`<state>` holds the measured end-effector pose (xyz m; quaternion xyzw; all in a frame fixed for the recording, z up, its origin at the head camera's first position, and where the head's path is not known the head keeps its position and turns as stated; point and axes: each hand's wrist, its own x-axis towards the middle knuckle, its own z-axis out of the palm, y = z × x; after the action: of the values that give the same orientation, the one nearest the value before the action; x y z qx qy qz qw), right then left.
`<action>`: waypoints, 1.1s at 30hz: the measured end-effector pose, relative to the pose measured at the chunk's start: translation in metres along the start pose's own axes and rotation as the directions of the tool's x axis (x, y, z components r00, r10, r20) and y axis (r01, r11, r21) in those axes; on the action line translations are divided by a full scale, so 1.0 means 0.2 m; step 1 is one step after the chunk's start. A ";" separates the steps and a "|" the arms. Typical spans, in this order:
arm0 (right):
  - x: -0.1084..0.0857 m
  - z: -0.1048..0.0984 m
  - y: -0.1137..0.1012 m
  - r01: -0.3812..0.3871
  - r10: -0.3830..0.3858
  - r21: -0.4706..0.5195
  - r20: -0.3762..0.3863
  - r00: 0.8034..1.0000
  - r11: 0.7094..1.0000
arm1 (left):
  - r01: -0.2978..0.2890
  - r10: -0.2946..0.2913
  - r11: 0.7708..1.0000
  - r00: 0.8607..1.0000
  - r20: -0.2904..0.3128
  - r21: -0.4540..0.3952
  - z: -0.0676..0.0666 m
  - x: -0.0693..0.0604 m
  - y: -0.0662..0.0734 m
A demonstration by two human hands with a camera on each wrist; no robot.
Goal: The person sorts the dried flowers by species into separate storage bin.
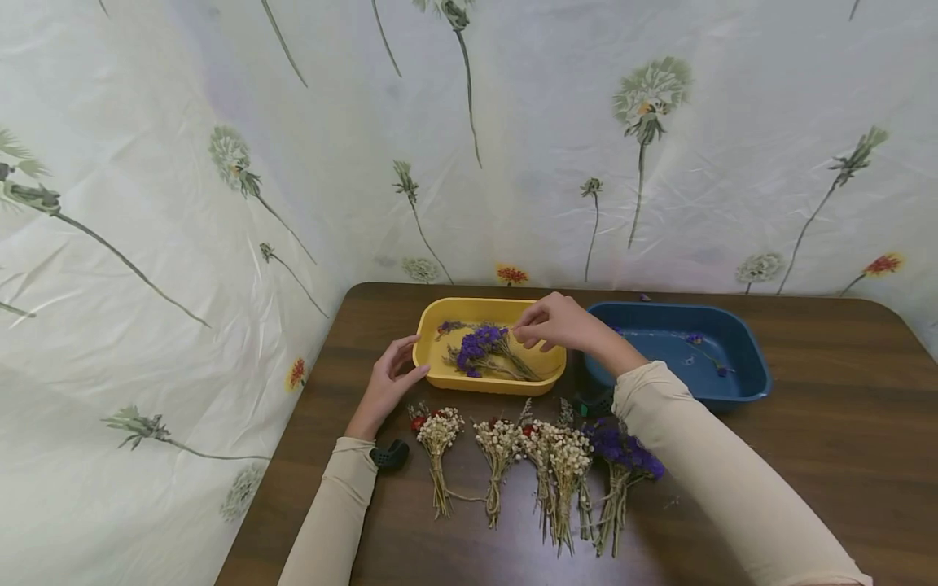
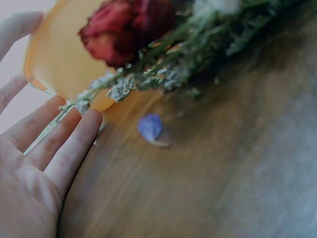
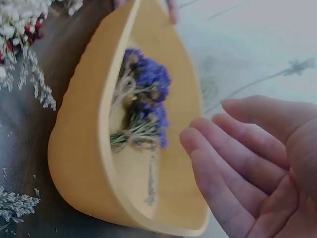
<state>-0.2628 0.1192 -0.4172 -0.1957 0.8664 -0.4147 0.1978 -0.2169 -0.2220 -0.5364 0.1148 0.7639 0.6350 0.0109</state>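
A yellow plastic basin stands on the table, with small tied bunches of purple dried flowers lying inside. At its left end is my left hand, fingers extended and touching the rim. My right hand hovers over the basin's right end. In the right wrist view its fingers are loosely bent with nothing between them, beside the basin's wall. Twine ties show on the purple bunches there. Close to the left fingers, the left wrist view shows a dried red rose and grey-green sprigs.
A blue basin with a few purple sprigs stands right of the yellow one. In front lie several tied bouquets of white dried flowers and a purple bunch. A loose purple petal lies on the wooden table. Behind hangs a dandelion-print curtain.
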 end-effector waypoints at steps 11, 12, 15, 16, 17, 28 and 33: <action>-0.22 -0.03 -0.03 -0.011 0.012 0.008 -0.152 0.988 1.000 | -0.024 0.024 1.000 1.000 -0.004 -0.008 0.01 0.00 -0.02; -0.25 -0.03 -0.04 -0.009 0.009 0.003 -0.162 0.987 1.000 | -0.024 0.024 1.000 1.000 -0.005 -0.007 0.01 0.00 -0.02; -0.31 -0.03 -0.04 -0.001 -0.002 -0.016 -0.186 0.983 1.000 | -0.023 0.023 1.000 1.000 -0.012 0.003 0.00 0.00 -0.02; -0.34 -0.03 -0.03 -0.002 -0.003 -0.022 -0.192 0.981 1.000 | -0.023 0.023 1.000 1.000 -0.013 0.007 0.00 0.00 -0.03; -0.36 -0.02 -0.03 -0.004 -0.002 -0.028 -0.199 0.980 1.000 | -0.020 0.021 1.000 1.000 -0.014 0.015 0.00 0.00 -0.02; -0.59 -0.04 0.00 -0.051 0.030 -0.072 -0.270 0.962 0.996 | -0.035 0.036 0.999 0.999 -0.013 0.036 0.01 -0.01 -0.02; -0.69 -0.06 0.04 -0.096 0.069 -0.098 -0.250 0.966 0.991 | -0.032 0.032 0.999 0.999 -0.014 0.017 0.00 0.00 -0.02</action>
<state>-0.1541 0.2003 -0.3912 -0.1172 0.9130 -0.3790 0.0949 -0.2176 -0.2230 -0.5412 0.1225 0.7672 0.6295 -0.0058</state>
